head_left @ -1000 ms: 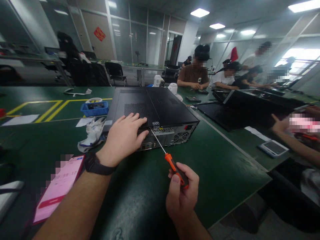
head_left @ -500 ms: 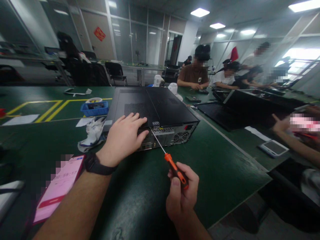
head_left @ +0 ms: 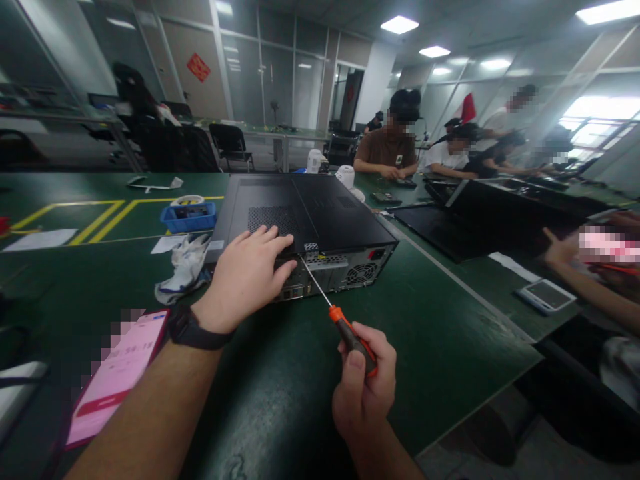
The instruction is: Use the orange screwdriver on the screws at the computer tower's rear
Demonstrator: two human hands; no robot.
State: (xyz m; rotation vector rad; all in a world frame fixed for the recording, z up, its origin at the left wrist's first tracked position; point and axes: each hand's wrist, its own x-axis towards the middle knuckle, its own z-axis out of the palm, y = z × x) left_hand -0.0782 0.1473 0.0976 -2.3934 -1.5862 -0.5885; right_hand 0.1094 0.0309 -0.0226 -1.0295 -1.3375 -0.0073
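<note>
A black desktop computer case (head_left: 330,210) lies flat on the green table, its rear panel with fan grille and ports facing me. My left hand (head_left: 255,270) rests spread on the case's near top edge, the thumb reaching down over the rear panel. In my right hand (head_left: 365,380) is a screwdriver (head_left: 345,327) with an orange and dark handle, fingers wrapped round it. Its thin shaft slants up to the left, and the tip meets the rear panel's upper edge beside my left thumb. Whatever lies under the tip is too small to make out.
Left of the case are a white glove (head_left: 185,267), a blue bin (head_left: 187,217) with a tape roll, and a pink-screened phone (head_left: 120,377). On the right stand another open black case (head_left: 505,213), a small white device (head_left: 546,295) and a co-worker's arm (head_left: 590,277). Other people sit further back.
The screwdriver handle has turned about its axis in my right hand, showing more of its dark side. My left hand and the case stay in place.
</note>
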